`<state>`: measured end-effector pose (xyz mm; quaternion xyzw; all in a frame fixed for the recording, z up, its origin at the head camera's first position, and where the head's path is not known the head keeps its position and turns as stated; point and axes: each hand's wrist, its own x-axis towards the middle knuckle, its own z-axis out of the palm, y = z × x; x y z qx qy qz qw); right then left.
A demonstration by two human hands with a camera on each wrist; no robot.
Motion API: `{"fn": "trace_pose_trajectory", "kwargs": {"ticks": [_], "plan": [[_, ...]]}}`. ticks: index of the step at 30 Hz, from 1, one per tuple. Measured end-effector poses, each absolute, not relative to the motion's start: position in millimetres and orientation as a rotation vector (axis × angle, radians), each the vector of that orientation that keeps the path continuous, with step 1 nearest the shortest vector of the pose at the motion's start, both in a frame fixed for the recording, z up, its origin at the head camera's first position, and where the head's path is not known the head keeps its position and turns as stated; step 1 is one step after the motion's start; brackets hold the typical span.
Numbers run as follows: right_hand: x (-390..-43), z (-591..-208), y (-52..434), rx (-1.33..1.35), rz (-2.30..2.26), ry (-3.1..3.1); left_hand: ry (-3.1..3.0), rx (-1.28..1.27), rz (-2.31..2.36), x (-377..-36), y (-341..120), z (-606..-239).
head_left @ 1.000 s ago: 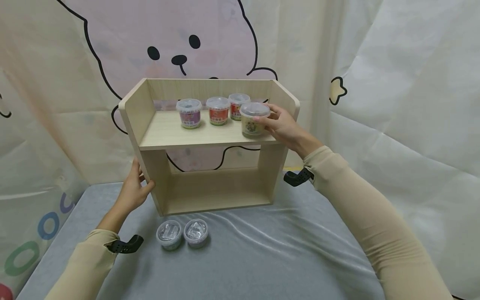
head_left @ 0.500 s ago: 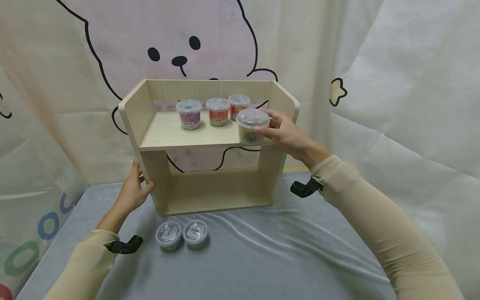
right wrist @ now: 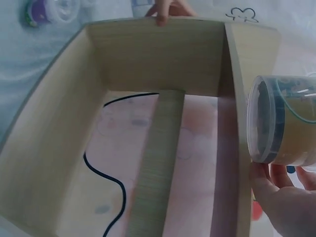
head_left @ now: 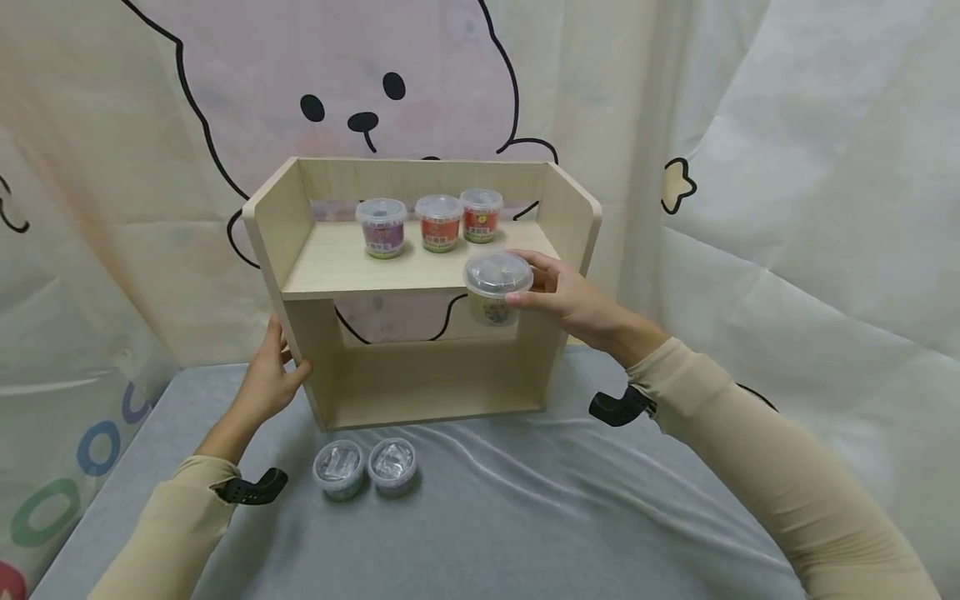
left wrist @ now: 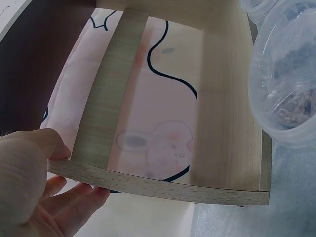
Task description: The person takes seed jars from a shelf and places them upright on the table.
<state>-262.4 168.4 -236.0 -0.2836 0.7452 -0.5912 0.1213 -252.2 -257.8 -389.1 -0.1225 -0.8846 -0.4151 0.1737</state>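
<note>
A lidded plastic cup (head_left: 491, 292) with a pale yellowish body is pinched between the thumb and fingers of my right hand (head_left: 581, 307). It hangs in front of the upper board of a light wooden shelf (head_left: 420, 379), overlapping the board's front edge in the head view. The right wrist view shows this cup (right wrist: 296, 121) lying sideways across the picture, beside the board. My left hand (head_left: 264, 379) grips the shelf's left side panel, thumb on one face and fingers on the other, as the left wrist view shows with the panel edge (left wrist: 163, 185) between them.
On the upper board stand a purple-labelled cup (head_left: 384, 237) and two red-labelled cups, one left (head_left: 439, 232) and one right (head_left: 481, 222). Two more lidded cups, one left (head_left: 339, 471) and one right (head_left: 392, 467), sit on the grey cloth (head_left: 525, 517) before the shelf.
My right hand has lifted the pale cup off the upper board's right end and brought it forward and down, past the front edge. My left hand stays on the side panel.
</note>
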Motion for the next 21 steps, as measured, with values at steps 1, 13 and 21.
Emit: {"fn": "trace_pose_trajectory", "kwargs": {"ticks": [1,13,21], "plan": [[-262,-238,168,-0.830,-1.722,2.172,-2.512,-0.346,-1.178,-252,-258,-389],[-256,-269,168,-0.816,-1.743,2.090,-2.492,-0.359,-1.176,-255,-257,-388],[-253,-295,165,-0.781,-1.734,2.064,-2.487,-0.357,-1.192,-255,-257,-390]]}}
